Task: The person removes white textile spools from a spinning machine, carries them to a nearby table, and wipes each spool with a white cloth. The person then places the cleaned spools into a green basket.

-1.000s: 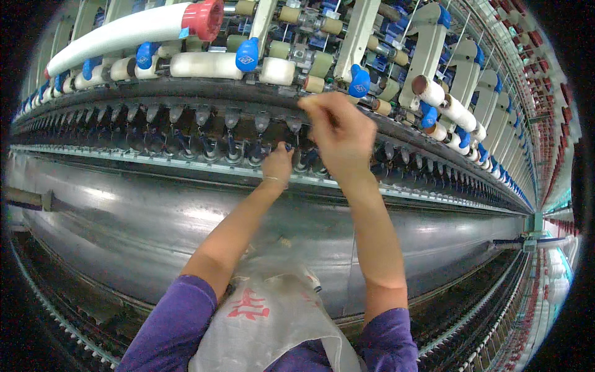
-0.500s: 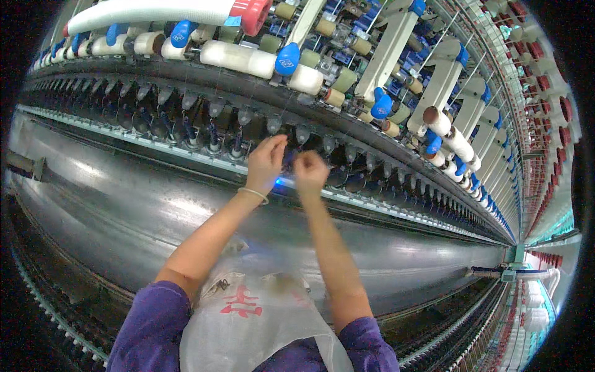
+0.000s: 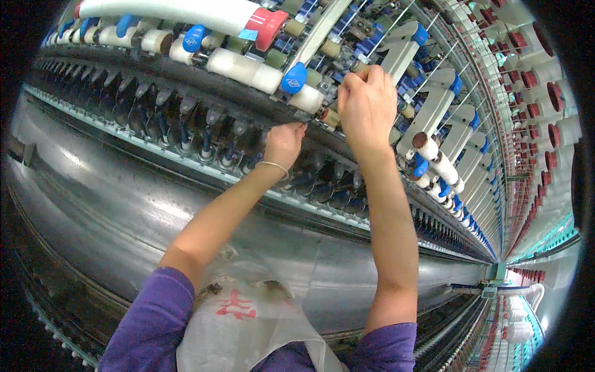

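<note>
My left hand is raised to the dark rail below the white rollers of a spinning frame, its thumb and fingers pinched together. What the pinch holds, if anything, is too small to see. Higher and to the right, my right hand is bent over the drafting rollers beside a grey pressure arm. Its fingers are closed together, and anything in them is hidden. A blue tag-shaped piece sits on the rollers between the two hands. Under them runs a row of spindles.
A long white tube with a red end lies across the upper left. White bobbins with red ends hang along the right. A broad metal panel runs below the spindle rail. I wear a pale apron.
Both hands have risen from the spindle row. The right went up and right to the drafting rollers; the left moved slightly up and right to just below the rollers. The view has shifted slightly.
</note>
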Demonstrator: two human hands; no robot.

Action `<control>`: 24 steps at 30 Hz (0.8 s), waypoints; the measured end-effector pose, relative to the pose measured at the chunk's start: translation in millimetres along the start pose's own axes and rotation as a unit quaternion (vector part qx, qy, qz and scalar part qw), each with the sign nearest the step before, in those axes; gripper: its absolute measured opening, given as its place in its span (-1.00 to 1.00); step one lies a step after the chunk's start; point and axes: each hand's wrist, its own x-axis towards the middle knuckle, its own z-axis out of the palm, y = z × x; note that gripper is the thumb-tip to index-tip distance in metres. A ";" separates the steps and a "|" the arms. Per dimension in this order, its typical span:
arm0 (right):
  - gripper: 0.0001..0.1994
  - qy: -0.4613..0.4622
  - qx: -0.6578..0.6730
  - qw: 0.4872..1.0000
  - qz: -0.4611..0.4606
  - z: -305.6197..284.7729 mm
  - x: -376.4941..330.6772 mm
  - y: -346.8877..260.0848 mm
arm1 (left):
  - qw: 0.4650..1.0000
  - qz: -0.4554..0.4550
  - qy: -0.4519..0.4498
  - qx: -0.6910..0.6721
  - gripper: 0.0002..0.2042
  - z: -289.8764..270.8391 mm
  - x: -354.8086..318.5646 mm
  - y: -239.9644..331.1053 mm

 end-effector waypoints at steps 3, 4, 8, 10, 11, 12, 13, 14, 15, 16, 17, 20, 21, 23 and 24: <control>-0.86 -0.212 -0.140 0.967 0.016 8.9 14.1 9.2 | 0.987 -0.102 -0.119 0.037 -0.74 6.3 -7.2 -8.6; -0.84 -0.292 -0.155 0.944 0.003 11.7 13.4 10.1 | 0.954 -0.219 -0.177 -0.105 -0.77 7.3 -12.9 -11.9; -0.77 -0.300 -0.152 0.941 0.027 14.3 8.6 6.9 | 0.961 -0.177 -0.181 -0.115 -0.81 10.2 -37.4 -21.8; -0.85 -0.240 0.023 0.969 0.046 1.6 11.7 11.5 | 0.967 -0.154 -0.179 -0.101 -0.77 11.3 -42.7 -24.0; -0.85 -0.155 0.159 0.972 0.071 -9.1 12.3 17.9 | 0.966 -0.156 -0.182 -0.096 -0.75 11.8 -43.9 -24.0; -0.85 -0.103 0.300 0.945 0.074 -15.2 14.0 25.5 | 0.964 -0.156 -0.189 -0.099 -0.72 12.5 -44.1 -23.9; -0.80 -0.061 0.239 0.963 0.106 -30.8 7.9 42.6 | 0.966 -0.149 -0.191 -0.091 -0.68 13.0 -44.5 -23.1; -0.75 -0.027 0.207 0.958 0.197 -42.4 1.8 63.3 | 0.968 -0.146 -0.188 -0.082 -0.67 13.7 -44.9 -22.0; -0.72 -0.002 0.169 0.963 0.210 -60.8 -12.0 91.3 | 0.969 -0.140 -0.186 -0.079 -0.66 13.8 -45.4 -20.7; -0.64 -0.053 0.076 0.960 0.264 -72.8 -24.2 122.9 | 0.972 -0.135 -0.178 -0.070 -0.65 14.1 -45.5 -19.2; -0.63 -0.141 -0.003 0.959 0.244 -79.2 -44.9 154.4 | 0.970 -0.140 -0.173 -0.098 -0.63 13.7 -45.3 -18.1; -0.63 -0.367 -0.057 0.891 0.260 -61.8 -113.8 224.6 | 0.961 -0.160 -0.211 -0.081 -0.62 11.2 -40.9 -17.7; -0.66 -0.317 -0.009 0.928 0.195 -57.7 -127.6 238.0 | 0.958 -0.155 -0.222 -0.099 -0.62 9.4 -38.1 -19.3; -0.65 -0.260 -0.046 0.949 0.169 -60.4 -137.2 247.2 | 0.949 -0.144 -0.254 -0.120 -0.61 4.9 -31.4 -24.2; -0.65 -0.203 -0.094 0.967 0.125 -66.5 -136.7 241.4 | 0.929 -0.176 -0.290 -0.147 -0.60 2.2 -27.5 -27.7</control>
